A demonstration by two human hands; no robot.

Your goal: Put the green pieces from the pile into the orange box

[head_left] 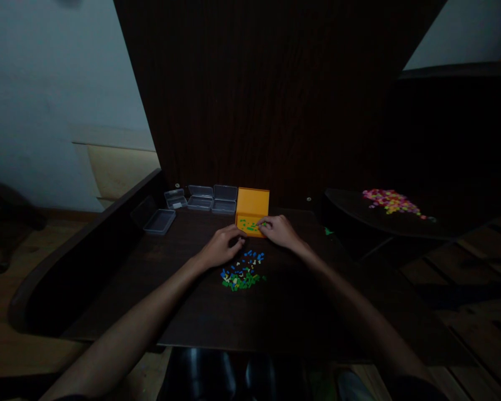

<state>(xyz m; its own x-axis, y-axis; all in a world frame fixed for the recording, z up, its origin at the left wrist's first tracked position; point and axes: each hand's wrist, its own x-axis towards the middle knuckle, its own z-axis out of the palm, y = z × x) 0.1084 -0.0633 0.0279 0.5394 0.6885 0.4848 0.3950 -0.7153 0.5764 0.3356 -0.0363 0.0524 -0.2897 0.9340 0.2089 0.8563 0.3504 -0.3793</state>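
Observation:
An orange-yellow box (253, 200) stands with its lid raised near the back of the dark table, small green pieces (249, 227) lying in its base. At the box's front left corner is my left hand (223, 248), fingers curled and thumb tip close to the index finger; what it holds, if anything, is too small to tell. My right hand (280, 231) reaches over the box's right side with thumb and fingers pinched above the green pieces. Whatever sits in that pinch cannot be made out. Just in front of the hands lies a loose pile of small green, blue and pale pieces (242, 278).
Several clear plastic cases (224, 206) stand open left of the box, and another clear case (160, 221) lies nearer the raised left edge (87, 250). Pink and yellow bits (390, 201) are heaped on a shelf at right. A dark panel (267, 100) rises behind.

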